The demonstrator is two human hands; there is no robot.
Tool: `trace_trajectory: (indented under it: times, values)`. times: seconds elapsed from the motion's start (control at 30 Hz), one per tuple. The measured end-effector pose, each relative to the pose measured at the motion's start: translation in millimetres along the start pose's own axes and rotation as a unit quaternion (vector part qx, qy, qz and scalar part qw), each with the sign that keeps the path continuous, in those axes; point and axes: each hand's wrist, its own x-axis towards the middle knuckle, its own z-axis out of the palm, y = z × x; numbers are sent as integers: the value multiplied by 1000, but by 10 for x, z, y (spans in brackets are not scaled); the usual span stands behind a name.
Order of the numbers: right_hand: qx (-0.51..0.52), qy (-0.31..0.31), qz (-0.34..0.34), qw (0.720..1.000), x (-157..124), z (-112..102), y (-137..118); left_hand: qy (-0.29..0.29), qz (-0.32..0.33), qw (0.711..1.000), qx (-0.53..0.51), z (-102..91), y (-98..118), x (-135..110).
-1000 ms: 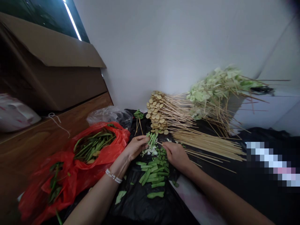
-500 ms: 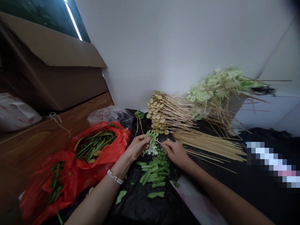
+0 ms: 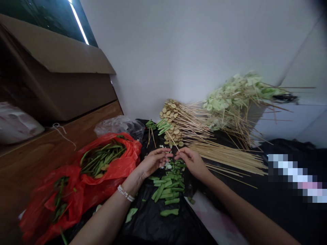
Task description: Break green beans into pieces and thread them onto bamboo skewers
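Pinched in my right hand (image 3: 193, 162) is the lower end of a wooden skewer (image 3: 174, 141), which tilts up and away to the left. Several cut green bean pieces (image 3: 164, 126) sit threaded on its far end, in front of skewered potato slices (image 3: 170, 112). My left hand (image 3: 152, 163), a beaded bracelet on its wrist, is off the skewer with its fingers apart and nothing in them. Loose cut green beans (image 3: 167, 190) lie in a column just below both hands, on black plastic (image 3: 143, 223). White and green scraps show between the hands.
Bare skewers (image 3: 230, 158) lie to the right, with skewered cabbage (image 3: 232, 93) behind. A red plastic bag (image 3: 133, 149) of whole beans stands left. More skewered beans (image 3: 151, 124) lie behind my left hand. A cardboard box (image 3: 76, 92) fills the back left.
My left hand has let go of the bean pieces and opened. The skewer with the beans has swung up and away, still in my right hand.
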Motion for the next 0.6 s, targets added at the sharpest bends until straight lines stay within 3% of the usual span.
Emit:
trace_trajectory:
  times: [0.13,0.23,0.47,0.6]
  values:
    - [42,5,-21,999,36,-3,44,-84,-12,994,65,69,-79,-49]
    - [75,17,-15,997,41,26,79,-104,-1,991,84,95,-109,-55]
    - [207,22,49,977,-4,165,79,-78,36,986,145,146,-179,-39]
    - [258,-26,50,965,-30,184,-7,-52,83,979,182,213,-167,-57]
